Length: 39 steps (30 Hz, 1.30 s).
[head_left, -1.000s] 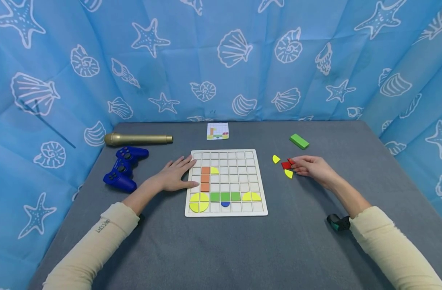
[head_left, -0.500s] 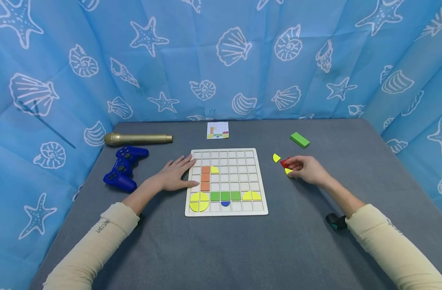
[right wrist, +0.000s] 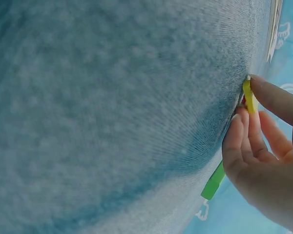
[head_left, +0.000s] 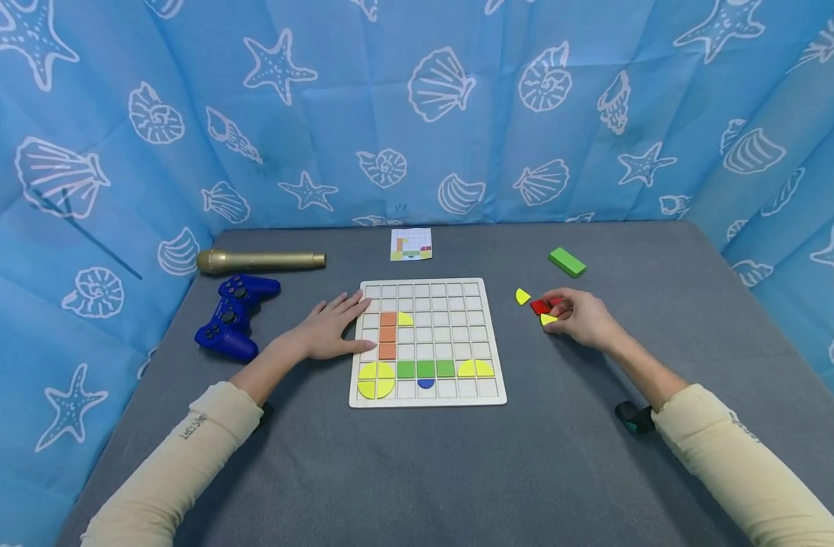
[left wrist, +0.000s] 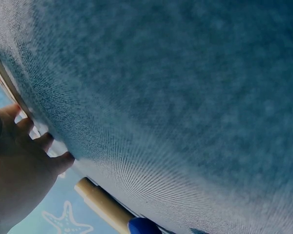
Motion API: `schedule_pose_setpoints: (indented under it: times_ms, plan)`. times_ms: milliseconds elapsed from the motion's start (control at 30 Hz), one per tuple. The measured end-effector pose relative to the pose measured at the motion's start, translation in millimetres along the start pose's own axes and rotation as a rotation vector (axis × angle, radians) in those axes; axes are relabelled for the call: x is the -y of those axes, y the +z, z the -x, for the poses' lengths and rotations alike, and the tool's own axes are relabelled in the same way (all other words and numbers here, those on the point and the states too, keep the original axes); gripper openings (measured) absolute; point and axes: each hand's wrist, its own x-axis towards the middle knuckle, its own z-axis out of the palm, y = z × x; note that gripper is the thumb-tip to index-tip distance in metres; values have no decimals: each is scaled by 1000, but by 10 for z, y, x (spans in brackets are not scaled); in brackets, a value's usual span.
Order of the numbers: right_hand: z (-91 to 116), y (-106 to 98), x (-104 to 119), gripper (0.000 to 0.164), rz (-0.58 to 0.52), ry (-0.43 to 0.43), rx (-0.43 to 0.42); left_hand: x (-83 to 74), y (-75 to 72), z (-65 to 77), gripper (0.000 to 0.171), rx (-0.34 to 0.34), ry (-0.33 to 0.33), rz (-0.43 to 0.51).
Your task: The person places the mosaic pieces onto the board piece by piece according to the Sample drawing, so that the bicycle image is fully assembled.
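Note:
My left hand (head_left: 330, 328) lies spread with its fingertips and thumb on the left edge of a white grid board (head_left: 451, 400). Orange, green, yellow and blue pieces sit in some of its squares. Right of the board, my right hand (head_left: 586, 317) pinches a yellow quarter-circle piece (head_left: 548, 320) between thumb and fingers, low over the table. The right wrist view shows this yellow piece (right wrist: 248, 95) on edge. Red pieces (head_left: 540, 306) lie under the fingers, partly hidden. Another yellow quarter-circle (head_left: 522, 296) rests just to their left.
A green block (head_left: 567, 262) lies behind my right hand. Behind the board is a small pattern card (head_left: 411, 245). A gold microphone (head_left: 263, 262) and a blue game controller (head_left: 234, 317) lie at the left. A blue curtain (head_left: 362, 114) hangs around the table.
My right hand has shifted from the red pieces to the yellow quarter-circle, which has moved slightly away from me. The left hand has stayed on the board.

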Motion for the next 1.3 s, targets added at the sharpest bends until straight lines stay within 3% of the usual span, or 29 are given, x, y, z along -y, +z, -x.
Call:
schedule_pose_setpoints:
  times_ms: [267, 500, 800, 1133, 1300]
  plan:
    - [22, 3, -37, 36, -7, -28, 20, -15, 1, 4, 91, -7, -2, -9]
    - [59, -11, 16, 31, -59, 6, 7, 0, 12, -5, 92, -9, -4, 0]
    - [149, 63, 163, 23, -147, -20, 106, -21, 3, 12, 91, -19, -1, -9]
    - [230, 210, 302, 32, -346, 16, 246, -26, 8, 10, 89, -24, 2, -10]
    - [306, 277, 413, 30, -340, 19, 277, -25, 8, 12, 89, -24, 6, -4]
